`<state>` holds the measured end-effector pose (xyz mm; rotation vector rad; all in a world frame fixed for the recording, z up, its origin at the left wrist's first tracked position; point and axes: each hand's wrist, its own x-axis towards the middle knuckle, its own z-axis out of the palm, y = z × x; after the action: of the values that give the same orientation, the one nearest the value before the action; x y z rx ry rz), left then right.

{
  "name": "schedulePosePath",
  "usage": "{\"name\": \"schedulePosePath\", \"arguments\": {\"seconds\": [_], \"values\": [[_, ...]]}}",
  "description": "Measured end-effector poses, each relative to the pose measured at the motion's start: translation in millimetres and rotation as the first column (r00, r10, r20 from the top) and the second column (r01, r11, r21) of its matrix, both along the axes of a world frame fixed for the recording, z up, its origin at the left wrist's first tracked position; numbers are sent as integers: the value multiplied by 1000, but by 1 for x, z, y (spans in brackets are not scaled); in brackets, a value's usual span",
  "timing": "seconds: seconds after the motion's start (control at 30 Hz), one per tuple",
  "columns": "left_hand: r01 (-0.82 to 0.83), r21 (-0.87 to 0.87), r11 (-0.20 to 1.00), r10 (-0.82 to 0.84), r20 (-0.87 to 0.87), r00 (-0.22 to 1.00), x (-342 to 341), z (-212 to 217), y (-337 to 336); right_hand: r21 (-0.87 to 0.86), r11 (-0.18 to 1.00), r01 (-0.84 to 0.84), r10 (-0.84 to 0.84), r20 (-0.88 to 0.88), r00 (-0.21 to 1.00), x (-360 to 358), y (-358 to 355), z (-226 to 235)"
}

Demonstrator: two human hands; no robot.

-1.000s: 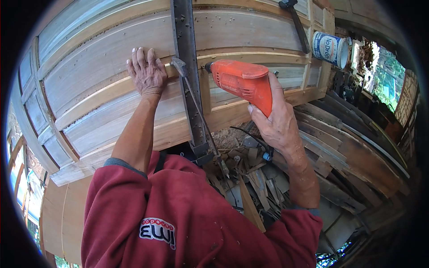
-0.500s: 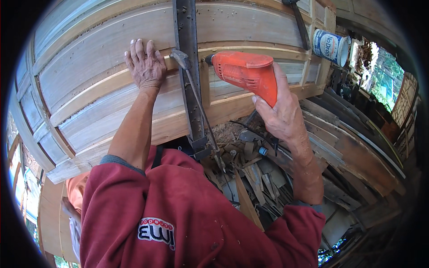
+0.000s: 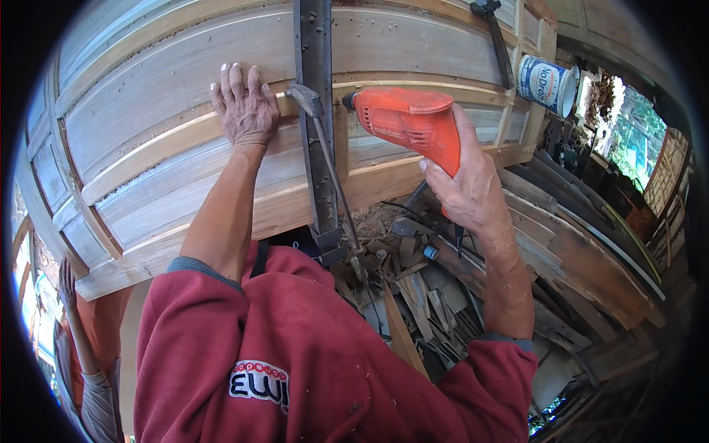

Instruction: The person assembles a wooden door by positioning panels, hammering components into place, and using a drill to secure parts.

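Note:
My right hand (image 3: pixel 473 188) grips the handle of an orange-red power drill (image 3: pixel 410 118). Its chuck points left at a wooden rail beside a dark steel beam (image 3: pixel 315 140); I cannot make out the bit or whether it touches the wood. Palm down, with the fingers stretched out, my left hand (image 3: pixel 246 107) lies on the pale paneled wooden door (image 3: pixel 170 100), left of the beam. Between my hands, a slim metal clamp (image 3: pixel 330 159) spans the door's edge, its upper jaw against the wood near the beam.
A hammer (image 3: pixel 496 44) lies on the door at the upper right, near a blue-and-white can (image 3: pixel 546 85). Wood scraps (image 3: pixel 436 295) and long boards (image 3: pixel 569 251) fill the area below and to the right. Another person's hand (image 3: pixel 68 284) is at the door's left corner.
The other person's arm has come into view at the lower left, the hand now at the door's corner. The view has shifted slightly; my hands and the drill hold nearly the same pose.

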<state>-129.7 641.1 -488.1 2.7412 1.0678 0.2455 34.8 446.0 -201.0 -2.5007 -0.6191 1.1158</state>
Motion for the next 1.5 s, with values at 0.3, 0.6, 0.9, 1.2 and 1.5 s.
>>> {"name": "schedulePosePath", "arguments": {"seconds": [0.3, 0.6, 0.9, 1.2, 1.5], "values": [[9, -33, 999, -6, 77, 997, 0, -2, 0, 24, 999, -29, 29, -8, 1000, -11, -1, -4], [6, -15, 1000, -6, 34, 999, 0, 2, 0, 28, 999, -40, 40, -12, 999, -13, -1, -10], [5, -38, 999, -1, 86, 996, -1, -1, -1, 32, 996, -83, 84, -8, 996, -12, -1, -16], [-3, -2, 1000, 3, 28, 1000, -2, 1, -2, 91, 971, -223, 214, 104, 971, -6, -8, -29], [-3, 19, 1000, 3, 8, 1000, -3, -1, 0, 101, 994, -50, 49, 11, 999, -2, -5, 18]]}}
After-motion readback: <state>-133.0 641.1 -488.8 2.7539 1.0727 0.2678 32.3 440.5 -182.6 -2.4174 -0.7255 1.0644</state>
